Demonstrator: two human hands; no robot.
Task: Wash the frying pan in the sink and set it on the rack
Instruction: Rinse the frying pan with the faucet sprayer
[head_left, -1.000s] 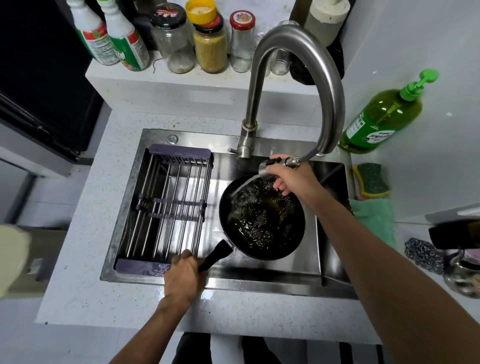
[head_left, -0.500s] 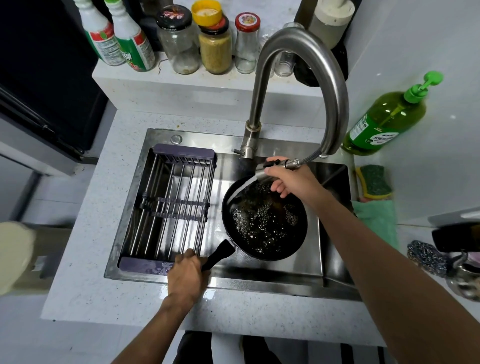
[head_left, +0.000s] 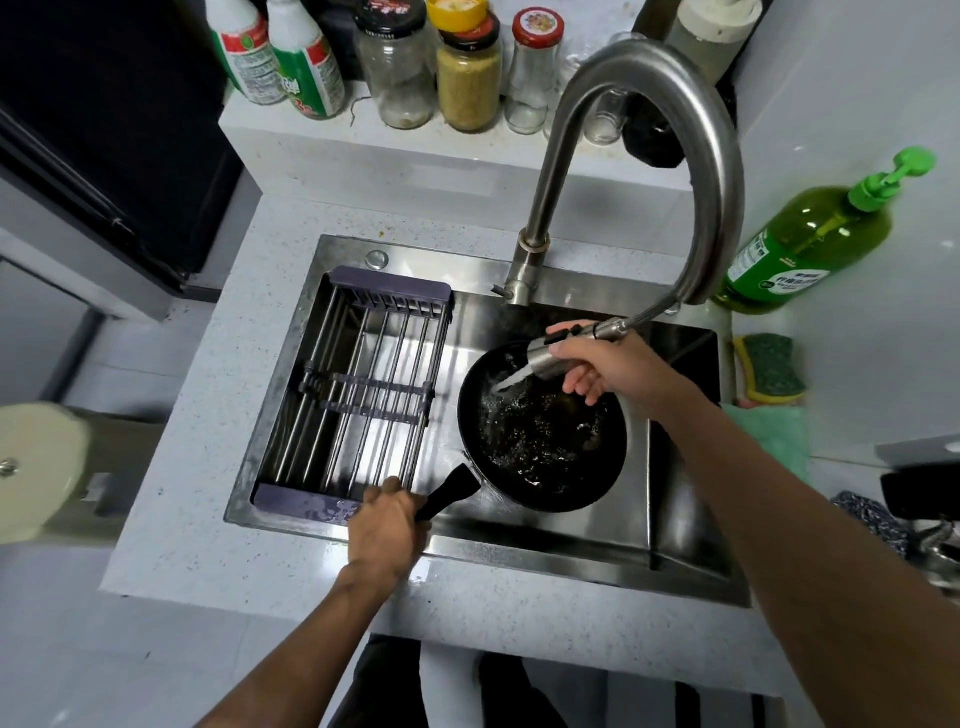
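Over the right half of the sink (head_left: 691, 561), my right hand (head_left: 608, 364) is wrapped round the pull-out spray head (head_left: 558, 356), its hose drawn out of the faucet (head_left: 675, 130), and aims a jet down and to the left into the frying pan (head_left: 543, 431). My left hand (head_left: 387, 525) is closed round the end of the pan handle (head_left: 449, 491) at the sink's near edge. The pan sits low in the basin, just right of the rack (head_left: 358, 400), its dark floor covered in bubbling water. To rinse well, I judge the jet should sweep round the inner wall and not dwell on one spot, with the pan tilted by the handle so dirty water spills into the basin. A firm handle grip matters, since a wet, water-laden pan may twist. The sponge (head_left: 769, 369) and soap bottle (head_left: 800, 244) lie to the right, within reach.
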